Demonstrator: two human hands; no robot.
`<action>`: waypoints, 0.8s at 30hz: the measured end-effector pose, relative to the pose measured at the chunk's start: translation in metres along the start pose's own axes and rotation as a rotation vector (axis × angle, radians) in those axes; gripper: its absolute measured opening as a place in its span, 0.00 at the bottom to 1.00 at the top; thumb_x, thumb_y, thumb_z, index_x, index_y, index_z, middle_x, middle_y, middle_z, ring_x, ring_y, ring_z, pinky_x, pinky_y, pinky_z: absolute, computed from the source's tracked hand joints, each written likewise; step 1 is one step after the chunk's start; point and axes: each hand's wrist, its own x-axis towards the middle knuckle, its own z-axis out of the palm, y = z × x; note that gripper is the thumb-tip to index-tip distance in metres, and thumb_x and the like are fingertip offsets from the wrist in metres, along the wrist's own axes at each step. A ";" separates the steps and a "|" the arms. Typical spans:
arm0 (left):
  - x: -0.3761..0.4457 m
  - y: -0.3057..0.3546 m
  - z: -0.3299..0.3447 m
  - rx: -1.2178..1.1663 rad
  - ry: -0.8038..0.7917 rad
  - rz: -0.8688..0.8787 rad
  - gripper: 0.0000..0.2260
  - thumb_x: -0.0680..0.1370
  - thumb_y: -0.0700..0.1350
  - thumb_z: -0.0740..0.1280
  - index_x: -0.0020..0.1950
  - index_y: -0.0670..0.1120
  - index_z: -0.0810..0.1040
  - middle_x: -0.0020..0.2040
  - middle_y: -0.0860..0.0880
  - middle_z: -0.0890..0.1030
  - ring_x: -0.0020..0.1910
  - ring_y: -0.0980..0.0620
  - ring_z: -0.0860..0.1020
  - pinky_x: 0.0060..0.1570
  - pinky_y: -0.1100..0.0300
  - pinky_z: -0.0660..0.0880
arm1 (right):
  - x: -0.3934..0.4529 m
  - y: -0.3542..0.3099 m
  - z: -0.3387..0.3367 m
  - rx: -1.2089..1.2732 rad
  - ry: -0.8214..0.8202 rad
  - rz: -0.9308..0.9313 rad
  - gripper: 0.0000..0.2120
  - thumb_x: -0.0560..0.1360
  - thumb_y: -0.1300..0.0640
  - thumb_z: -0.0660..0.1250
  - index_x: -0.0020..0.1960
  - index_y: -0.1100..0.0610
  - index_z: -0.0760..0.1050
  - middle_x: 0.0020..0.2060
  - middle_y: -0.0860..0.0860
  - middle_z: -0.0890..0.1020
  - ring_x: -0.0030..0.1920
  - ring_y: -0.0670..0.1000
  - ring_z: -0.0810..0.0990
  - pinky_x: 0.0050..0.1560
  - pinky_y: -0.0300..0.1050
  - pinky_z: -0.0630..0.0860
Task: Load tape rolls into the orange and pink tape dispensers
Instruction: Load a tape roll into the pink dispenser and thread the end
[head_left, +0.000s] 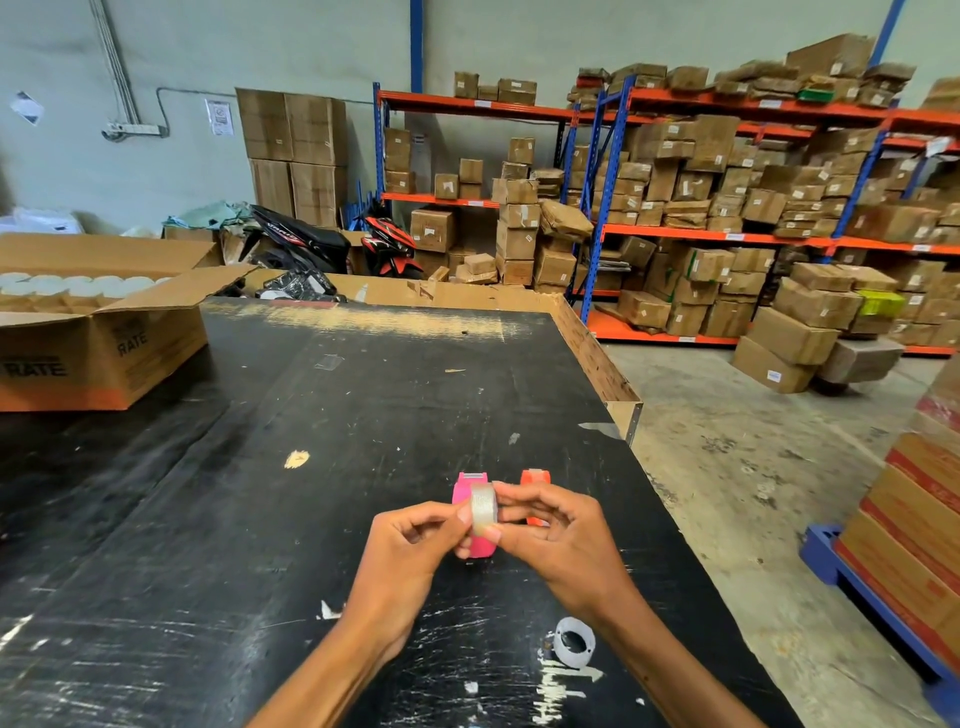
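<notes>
While your left hand (415, 540) and right hand (550, 530) pinch a tape roll (483, 508) between their fingertips, it hangs above the black table (260, 519), in front of the pink dispenser (470, 519). Beside that, at its three o'clock, stands the orange dispenser (535, 480). At your ten o'clock an open cardboard box (104, 332) holds rows of pale rolls (78, 285). An empty white tape core (574, 642) lies at your five o'clock.
</notes>
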 end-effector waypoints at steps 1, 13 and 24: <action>0.002 0.001 0.000 -0.003 0.006 -0.012 0.08 0.75 0.39 0.69 0.43 0.36 0.85 0.30 0.47 0.82 0.32 0.55 0.76 0.38 0.67 0.74 | 0.002 -0.001 0.000 -0.008 0.008 -0.005 0.19 0.68 0.72 0.77 0.49 0.50 0.83 0.41 0.47 0.89 0.45 0.47 0.86 0.45 0.34 0.82; 0.038 -0.003 0.005 -0.212 0.059 -0.172 0.08 0.75 0.34 0.68 0.53 0.39 0.80 0.43 0.41 0.85 0.39 0.50 0.84 0.43 0.63 0.82 | 0.040 -0.007 0.001 -0.283 -0.069 0.037 0.16 0.76 0.59 0.71 0.64 0.59 0.79 0.55 0.51 0.86 0.52 0.43 0.84 0.50 0.30 0.79; 0.074 -0.052 -0.018 0.352 0.167 -0.087 0.16 0.74 0.36 0.69 0.61 0.43 0.80 0.56 0.50 0.82 0.53 0.53 0.80 0.56 0.62 0.73 | 0.087 0.013 0.001 -0.574 0.105 0.206 0.13 0.75 0.61 0.72 0.58 0.64 0.81 0.41 0.58 0.84 0.32 0.48 0.81 0.34 0.31 0.79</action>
